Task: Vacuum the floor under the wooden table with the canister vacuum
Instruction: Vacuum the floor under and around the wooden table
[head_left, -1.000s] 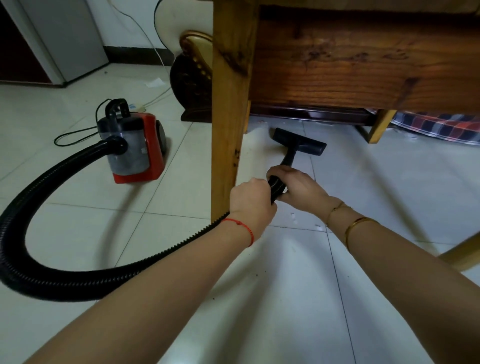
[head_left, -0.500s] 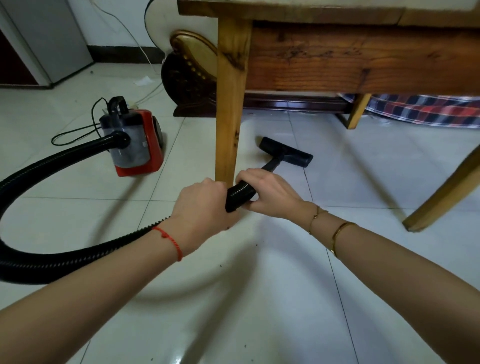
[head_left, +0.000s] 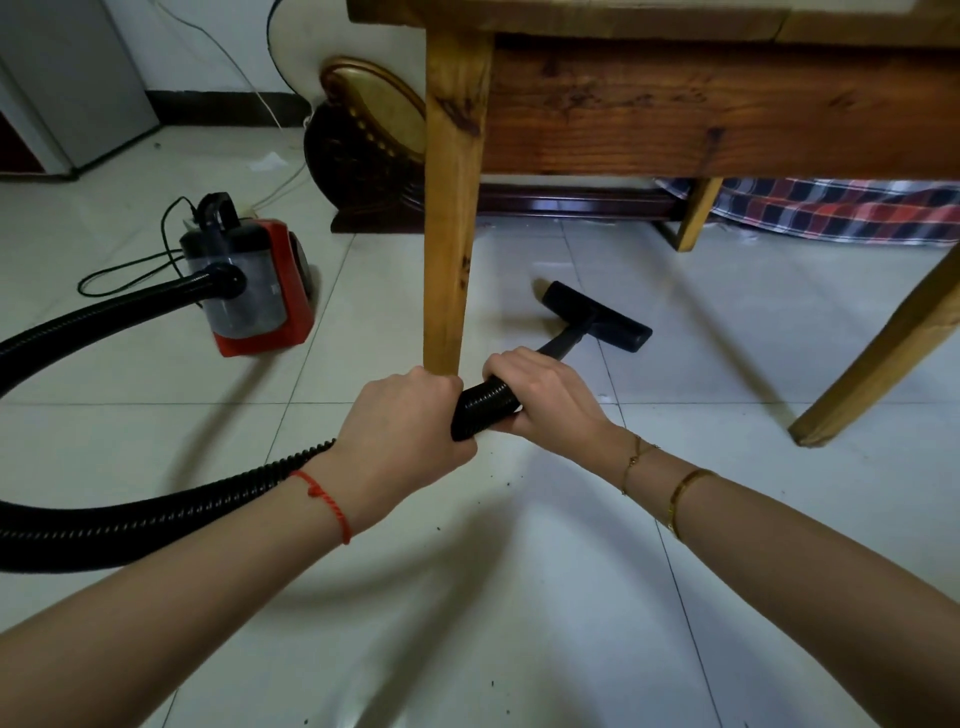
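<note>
No readable text, label or number anywhere.

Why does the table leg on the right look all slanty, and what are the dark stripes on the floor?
Head view: the wide-angle lens bends things near the edges, so the right leg leans while the near leg looks straight. The dark stripes are soft shadows on the floor, cast by the arms, hose and legs; the tiles are shiny and show a pale glare near both hands.

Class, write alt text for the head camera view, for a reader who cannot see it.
Two hands, the left hand and right hand, grip a black ribbed hose, its floor nozzle resting on pale tiles under a wooden table. The hose loops left to a red canister vacuum.
</note>
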